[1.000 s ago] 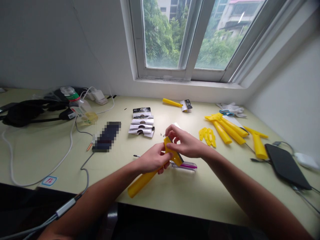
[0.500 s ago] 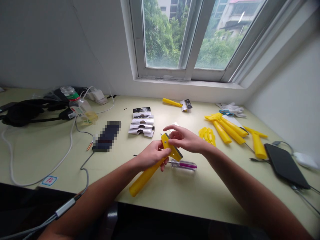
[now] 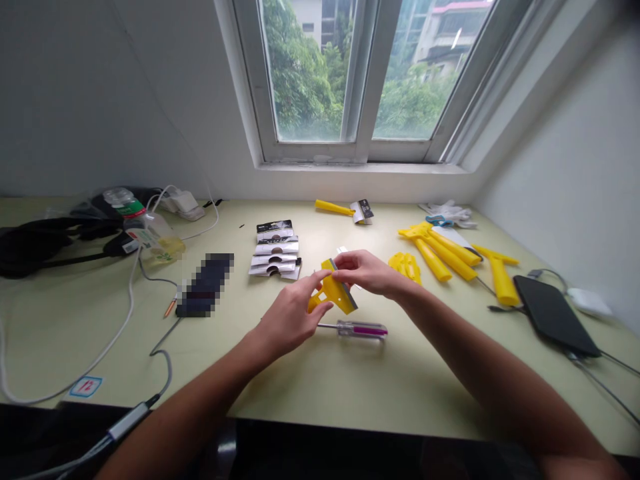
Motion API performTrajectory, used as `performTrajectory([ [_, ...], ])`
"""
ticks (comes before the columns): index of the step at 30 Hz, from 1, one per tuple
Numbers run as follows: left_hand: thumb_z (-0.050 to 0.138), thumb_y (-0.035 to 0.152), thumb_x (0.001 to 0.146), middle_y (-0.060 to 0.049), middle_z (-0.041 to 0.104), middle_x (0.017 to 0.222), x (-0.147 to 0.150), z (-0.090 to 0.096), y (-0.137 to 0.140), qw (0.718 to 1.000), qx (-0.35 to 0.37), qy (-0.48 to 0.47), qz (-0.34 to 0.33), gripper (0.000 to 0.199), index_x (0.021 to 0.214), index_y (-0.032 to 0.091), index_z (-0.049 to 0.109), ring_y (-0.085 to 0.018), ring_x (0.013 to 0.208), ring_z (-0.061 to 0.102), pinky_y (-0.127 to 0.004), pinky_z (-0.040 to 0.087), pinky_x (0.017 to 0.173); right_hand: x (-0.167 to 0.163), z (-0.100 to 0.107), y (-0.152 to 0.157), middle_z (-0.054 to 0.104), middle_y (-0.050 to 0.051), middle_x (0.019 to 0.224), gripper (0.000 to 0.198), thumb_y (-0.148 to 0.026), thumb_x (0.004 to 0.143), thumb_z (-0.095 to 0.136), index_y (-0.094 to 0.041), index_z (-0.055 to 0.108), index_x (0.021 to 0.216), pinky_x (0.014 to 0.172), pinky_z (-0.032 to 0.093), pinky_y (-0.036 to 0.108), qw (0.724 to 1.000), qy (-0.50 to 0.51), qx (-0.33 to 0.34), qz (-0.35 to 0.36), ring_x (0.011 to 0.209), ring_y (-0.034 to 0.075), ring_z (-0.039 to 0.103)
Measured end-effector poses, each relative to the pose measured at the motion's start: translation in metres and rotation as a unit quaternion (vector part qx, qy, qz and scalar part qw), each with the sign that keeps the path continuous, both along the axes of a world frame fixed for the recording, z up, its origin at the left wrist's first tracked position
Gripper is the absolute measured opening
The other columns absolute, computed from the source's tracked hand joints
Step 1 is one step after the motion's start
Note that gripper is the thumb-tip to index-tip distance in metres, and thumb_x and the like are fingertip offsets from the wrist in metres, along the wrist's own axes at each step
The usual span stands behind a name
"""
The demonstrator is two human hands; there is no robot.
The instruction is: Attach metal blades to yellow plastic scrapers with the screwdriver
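Yellow scraper (image 3: pixel 334 289) is above the counter (image 3: pixel 350 387), its edge pinched by the right hand (image 3: pixel 367 272); the left hand (image 3: pixel 287 317) is against it, thumb spread (fingers hidden, grip I cannot tell). The dark edge strip (image 3: pixel 352 304) seems seated, one hole looks unfilled. Nearer, the left hand blocks a screwdriver's (image 3: pixel 363 329) shaft; right, flat yellow plates (image 3: pixel 404 265); far left, card sleeves (image 3: pixel 274 249).

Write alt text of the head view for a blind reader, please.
A person's right hand pinches a yellow scraper over a pale desk, with the left hand touching it. A purple-handled screwdriver lies nearer the viewer, more yellow tools to the right.
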State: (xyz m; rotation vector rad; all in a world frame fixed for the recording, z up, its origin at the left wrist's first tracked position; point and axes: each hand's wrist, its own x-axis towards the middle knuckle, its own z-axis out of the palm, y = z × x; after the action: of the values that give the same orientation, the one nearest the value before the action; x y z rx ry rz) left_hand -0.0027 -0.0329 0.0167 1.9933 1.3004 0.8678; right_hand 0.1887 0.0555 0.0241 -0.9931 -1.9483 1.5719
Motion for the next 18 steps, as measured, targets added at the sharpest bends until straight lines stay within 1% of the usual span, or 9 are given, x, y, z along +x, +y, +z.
performTrajectory([
  [3,0.055,0.023,0.090,-0.010,0.064,0.116,-0.001,-0.002,0.002,0.996,0.065,0.052,-0.028,0.046,0.136,0.023,0.050,-0.023,0.099,0.062,-0.038,0.051,0.090,-0.001,-0.002,0.004,0.066,0.004,0.079,0.029,-0.040,0.079,0.067,-0.013,0.064,0.090,0.058,0.051,0.025,1.000,0.009,0.002,0.001,0.067,0.013,0.061],
  [6,0.052,0.020,0.091,-0.013,0.063,0.118,-0.005,-0.006,0.007,0.990,0.097,0.096,-0.012,0.048,0.138,0.017,0.048,-0.023,0.100,0.062,-0.039,0.051,0.091,0.004,0.001,0.007,0.065,0.004,0.077,0.033,-0.044,0.084,0.061,-0.013,0.063,0.093,0.059,0.052,0.028,1.000,0.007,0.006,-0.018,0.063,0.013,0.060],
  [8,0.053,0.019,0.090,-0.014,0.063,0.118,-0.011,-0.008,0.011,0.985,0.121,0.118,0.022,0.047,0.137,0.016,0.048,-0.024,0.098,0.063,-0.040,0.052,0.090,0.013,0.004,0.002,0.065,0.005,0.078,0.034,-0.046,0.087,0.054,-0.014,0.063,0.093,0.059,0.051,0.029,0.995,-0.048,0.066,-0.050,0.063,0.013,0.060],
  [10,0.053,0.017,0.090,-0.014,0.063,0.117,-0.017,-0.009,0.016,0.978,0.149,0.136,0.055,0.047,0.137,0.017,0.049,-0.025,0.100,0.064,-0.041,0.053,0.090,0.024,0.007,-0.012,0.066,0.006,0.084,0.033,-0.047,0.089,0.052,-0.016,0.064,0.093,0.063,0.050,0.031,0.974,-0.144,0.169,-0.053,0.069,0.015,0.060],
  [11,0.053,0.016,0.089,-0.014,0.063,0.117,-0.020,-0.009,0.018,0.974,0.163,0.144,0.069,0.047,0.136,0.017,0.049,-0.026,0.101,0.064,-0.042,0.053,0.090,0.030,0.007,-0.022,0.066,0.006,0.087,0.032,-0.047,0.088,0.053,-0.018,0.065,0.094,0.067,0.050,0.033,0.957,-0.191,0.216,-0.030,0.074,0.017,0.060],
  [12,0.053,0.016,0.089,-0.014,0.062,0.117,-0.022,-0.009,0.020,0.969,0.177,0.154,0.081,0.047,0.136,0.018,0.049,-0.026,0.101,0.064,-0.042,0.054,0.090,0.035,0.005,-0.034,0.066,0.007,0.092,0.032,-0.047,0.088,0.054,-0.020,0.065,0.099,0.072,0.050,0.035,0.943,-0.227,0.243,0.005,0.079,0.019,0.061],
  [14,0.052,0.016,0.090,-0.015,0.059,0.121,-0.023,-0.009,0.021,0.958,0.199,0.181,0.101,0.047,0.137,0.017,0.048,-0.026,0.097,0.066,-0.041,0.057,0.085,0.043,-0.001,-0.059,0.063,0.009,0.105,0.032,-0.044,0.087,0.056,-0.023,0.063,0.109,0.081,0.049,0.038,0.919,-0.269,0.282,0.053,0.092,0.022,0.060],
  [16,0.050,0.016,0.090,-0.017,0.053,0.130,-0.023,-0.009,0.021,0.945,0.216,0.217,0.114,0.047,0.137,0.015,0.047,-0.025,0.091,0.068,-0.039,0.059,0.078,0.048,-0.010,-0.079,0.062,0.009,0.105,0.026,-0.035,0.087,0.057,-0.024,0.062,0.111,0.081,0.049,0.039,0.904,-0.291,0.304,0.070,0.093,0.023,0.059],
  [18,0.049,0.015,0.091,-0.019,0.048,0.138,-0.021,-0.010,0.022,0.934,0.232,0.249,0.105,0.046,0.137,0.013,0.047,-0.025,0.090,0.069,-0.037,0.061,0.076,0.051,-0.019,-0.090,0.062,0.009,0.102,0.024,-0.027,0.088,0.054,-0.025,0.061,0.111,0.078,0.050,0.038,0.902,-0.296,0.308,0.067,0.090,0.023,0.059],
])
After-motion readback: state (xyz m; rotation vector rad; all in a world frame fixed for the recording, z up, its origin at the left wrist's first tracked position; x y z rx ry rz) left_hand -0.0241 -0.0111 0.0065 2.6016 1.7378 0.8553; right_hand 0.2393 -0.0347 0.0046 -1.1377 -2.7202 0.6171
